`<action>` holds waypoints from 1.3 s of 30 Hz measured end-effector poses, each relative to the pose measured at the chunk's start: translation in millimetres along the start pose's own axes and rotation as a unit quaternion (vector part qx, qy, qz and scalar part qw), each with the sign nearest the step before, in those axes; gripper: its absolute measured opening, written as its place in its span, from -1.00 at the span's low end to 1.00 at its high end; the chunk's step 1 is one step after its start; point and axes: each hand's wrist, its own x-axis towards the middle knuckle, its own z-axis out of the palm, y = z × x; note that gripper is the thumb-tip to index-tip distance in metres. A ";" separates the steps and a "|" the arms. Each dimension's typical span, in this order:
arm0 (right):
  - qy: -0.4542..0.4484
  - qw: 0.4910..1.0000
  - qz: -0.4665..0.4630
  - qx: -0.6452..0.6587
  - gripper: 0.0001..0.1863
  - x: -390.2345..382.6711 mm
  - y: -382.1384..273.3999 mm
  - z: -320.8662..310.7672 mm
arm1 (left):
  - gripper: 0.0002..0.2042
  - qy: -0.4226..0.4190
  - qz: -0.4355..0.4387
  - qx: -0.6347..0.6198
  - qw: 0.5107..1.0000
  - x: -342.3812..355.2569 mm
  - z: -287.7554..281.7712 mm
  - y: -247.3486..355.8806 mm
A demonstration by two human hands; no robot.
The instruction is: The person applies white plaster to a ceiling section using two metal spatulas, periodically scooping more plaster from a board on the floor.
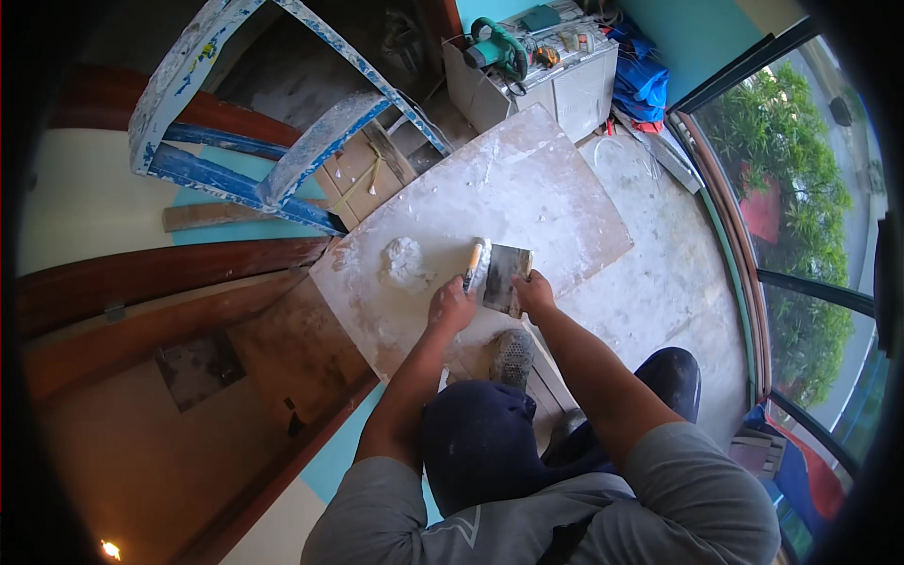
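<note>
My left hand point(455, 305) is closed on a putty knife point(473, 266) with a wood-coloured part and white paste along its edge. My right hand point(534, 292) grips a wide scraper point(504, 267) with a dark, smeared metal blade. The two tools are side by side, close together or touching; I cannot tell which. Below them lies a large board point(527, 179) coated with white dust and smears. A lump of wet white putty point(405, 264) sits on the board, left of my hands.
A paint-spattered blue stepladder point(212, 179) stands at the far left, by a cardboard box point(356, 179). A white cabinet point(574, 99) at the back carries a green power tool point(499, 49). Windows point(800, 207) line the right. My shoe point(513, 358) is near the board's front edge.
</note>
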 end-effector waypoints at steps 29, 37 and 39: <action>-0.290 0.802 -0.066 0.519 -0.71 -105.1 -209.8 -79.6 | -0.73 0.298 0.194 -0.079 0.931 -80.7 -155.0 57.0; -0.371 0.794 -0.122 0.466 -0.69 -155.9 -260.9 -132.6 | -0.64 0.247 0.081 -0.380 0.888 -79.2 -195.9 28.0; -0.381 0.799 -0.116 0.451 -0.68 -177.1 -277.9 -151.9 | -0.61 0.204 0.106 -0.479 0.847 -75.6 -227.5 37.4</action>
